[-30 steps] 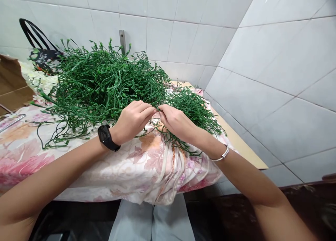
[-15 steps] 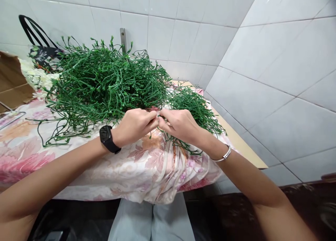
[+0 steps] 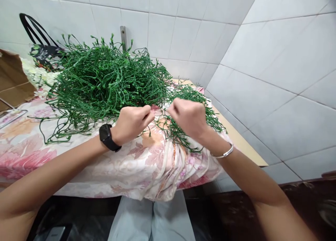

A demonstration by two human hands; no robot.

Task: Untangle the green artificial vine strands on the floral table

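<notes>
My left hand (image 3: pixel 132 123), with a black watch on the wrist, is closed in a pinch over the front of the table. A thin artificial green stem (image 3: pixel 149 129) trails out below its fingers. My right hand (image 3: pixel 189 116), wearing a silver bangle, is closed too and slightly blurred; what it grips is hidden. A gap separates the two hands. Behind the left hand rises a big heap of artificial green stems (image 3: pixel 110 80) with small budded tips. A smaller pile of the same stems (image 3: pixel 212 120) lies beneath and behind the right hand.
A floral cloth (image 3: pixel 105 171) covers the table, bunched at the front edge. White artificial flowers (image 3: pixel 42 78), a cardboard box (image 3: pixel 12 76) and a dark floral bag (image 3: pixel 46 53) stand at the left. Bare board (image 3: pixel 244 148) shows at the right, near the tiled walls (image 3: pixel 275 73).
My hands have drawn apart from where their fingertips met. The right hand moved right and slightly up, turning into a fist; the left shifted a little left.
</notes>
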